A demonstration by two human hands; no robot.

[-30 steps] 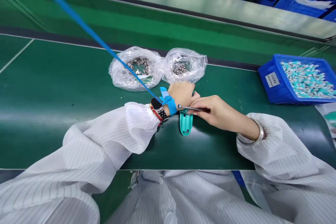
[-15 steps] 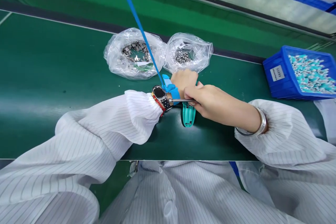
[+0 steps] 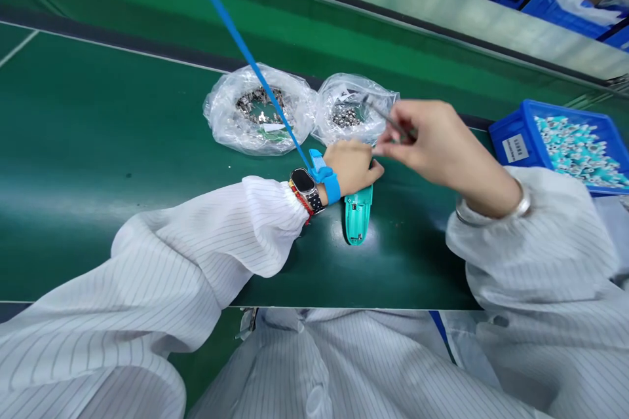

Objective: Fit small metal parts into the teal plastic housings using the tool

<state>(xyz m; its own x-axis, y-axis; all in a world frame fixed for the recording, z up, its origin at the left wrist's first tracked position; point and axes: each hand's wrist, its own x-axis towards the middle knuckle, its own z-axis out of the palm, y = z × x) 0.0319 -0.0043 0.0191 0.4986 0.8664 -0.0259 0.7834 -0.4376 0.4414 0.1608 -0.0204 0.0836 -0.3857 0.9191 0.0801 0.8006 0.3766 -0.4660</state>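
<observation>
My left hand (image 3: 351, 167), wearing a blue wrist strap (image 3: 328, 182), is closed over the upper end of a teal plastic casing (image 3: 358, 216). The casing lies hollow side up on the green bench, with small metal pieces inside its lower part; its upper end is hidden by the hand. Raised to the right of it, my right hand (image 3: 430, 141) grips a slim metal tool (image 3: 390, 119), blurred and tweezers-like. The tool's far end points up and left, over the right-hand bag. Whether the fingertips hold a small part too, I cannot make out.
Behind the hands sit two clear plastic bags of small metal parts, a left bag (image 3: 226, 121) and a right bag (image 3: 381, 124). A blue bin (image 3: 514, 137) of teal and white pieces stands at the right. A blue cord (image 3: 246, 52) runs up from the wrist strap.
My right hand has lifted away from the casing, up and to the right, with the metal tool swung upward. My left hand stays on the casing, whose inside shows more now.
</observation>
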